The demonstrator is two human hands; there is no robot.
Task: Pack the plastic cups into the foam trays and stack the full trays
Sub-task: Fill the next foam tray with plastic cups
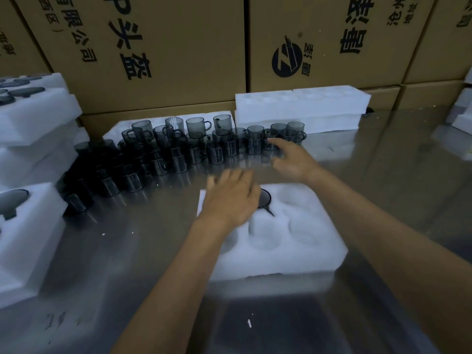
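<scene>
Nearest, the foam tray (281, 249) holds 1 cup (264, 199) beneath the open left hand (229, 200), while the right hand (291, 159), fingers spread empty, reaches mid-frame for another smoky cup (270, 145); packing seems barely begun, grasping next.

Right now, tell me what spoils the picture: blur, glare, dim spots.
Head view: the left hand is smeared by motion blur over the foam tray; the steel table gives soft glare; the dark cups at left sink into shadow; the wide lens tilts the cartons.
</scene>
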